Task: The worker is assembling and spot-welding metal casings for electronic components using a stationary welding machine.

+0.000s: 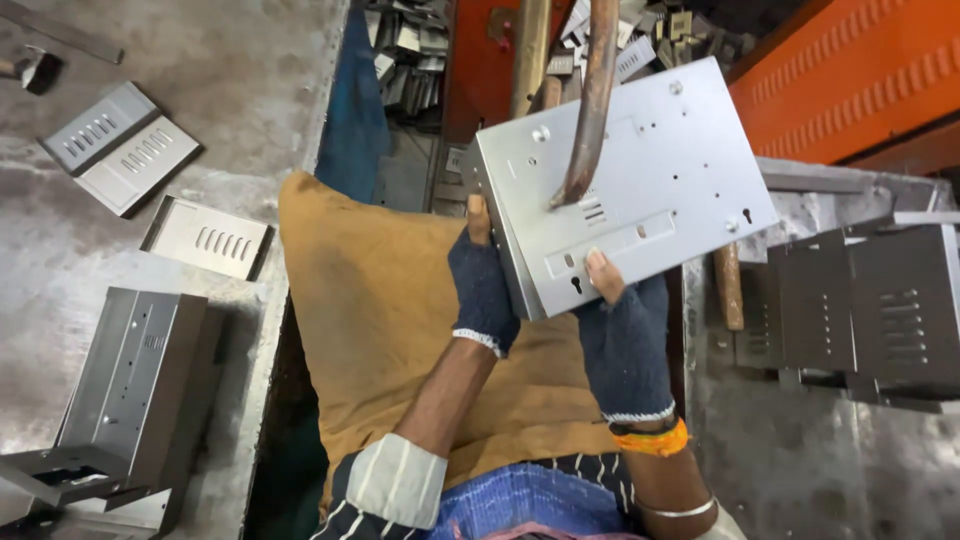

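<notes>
— So, any packages, labels or signs?

— Only stamped sheet metal. Both hands wear dark fingerless knit gloves and hold one grey metal panel [640, 180] with a folded edge, slots and keyhole cutouts. The left hand [483, 290] is closed round the panel's left folded edge, thumb on top. The right hand [622, 335] grips its near edge, thumb pressed flat on the face.

— Where is the panel?

— Tilted, up over a brown cloth [390, 310] on the person's lap, against a rusty curved bar [592, 100] that comes down onto its face.

— Around it?

— Three louvred plates [135, 160] lie on the grey floor [60, 280] toward the left edge, with a dark folded housing [135, 380] at the lower left. More dark louvred housings [880, 310] sit on the right, a wooden handle [729, 285] just beside them. An orange ribbed machine body [850, 80] fills the upper right corner, and small metal offcuts [410, 50] are heaped along the top.
</notes>
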